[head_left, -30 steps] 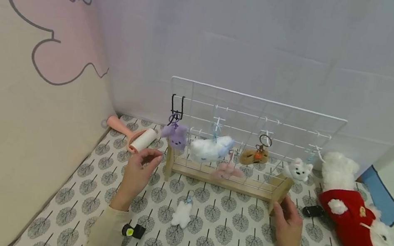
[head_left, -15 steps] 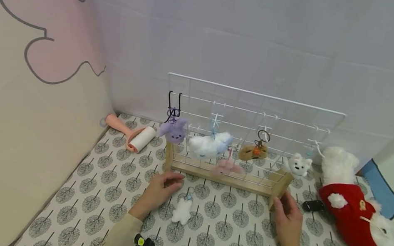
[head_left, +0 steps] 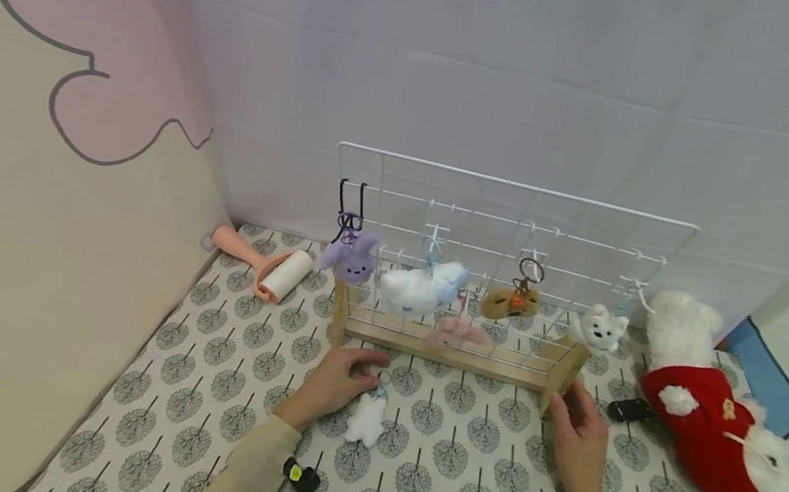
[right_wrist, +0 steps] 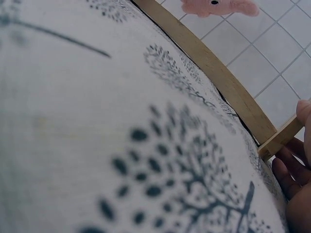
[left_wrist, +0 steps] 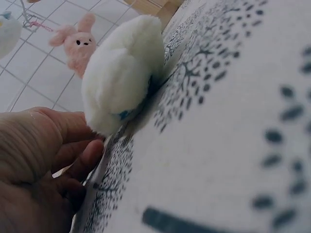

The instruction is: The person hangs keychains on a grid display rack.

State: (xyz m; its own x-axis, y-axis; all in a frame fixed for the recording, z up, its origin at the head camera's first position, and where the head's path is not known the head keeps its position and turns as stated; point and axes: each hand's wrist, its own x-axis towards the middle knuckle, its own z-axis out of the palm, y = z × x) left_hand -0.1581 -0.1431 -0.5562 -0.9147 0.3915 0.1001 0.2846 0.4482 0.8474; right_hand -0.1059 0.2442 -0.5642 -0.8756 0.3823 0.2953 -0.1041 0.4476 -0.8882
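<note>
My left hand (head_left: 332, 384) is at the top end of a small white plush keychain (head_left: 366, 420) lying on the patterned cloth. Its thumb and forefinger stand apart around the keychain's blue clasp end. In the left wrist view the plush body partly hides the fingertips. At the right end of a wire-grid display rack (head_left: 516, 186), my right hand (head_left: 580, 449) grips the wooden foot (right_wrist: 281, 140) between thumb and fingers. From the rack hang a purple plush keychain (head_left: 353, 259), a white and blue one (head_left: 422, 286), a pink rabbit (left_wrist: 80, 47), a brown one (head_left: 510, 303) and a white animal head (head_left: 601, 329).
A peach-handled lint roller (head_left: 287, 276) lies at the back left. Right of the rack are a small black object (head_left: 630, 410) and a white plush toy in red clothing (head_left: 713, 425). A pale curtain (head_left: 541, 65) rises behind the rack.
My left hand has moved from beside the lint roller, right and toward me, to the white plush keychain on the cloth. The right hand stays at the rack's foot.
</note>
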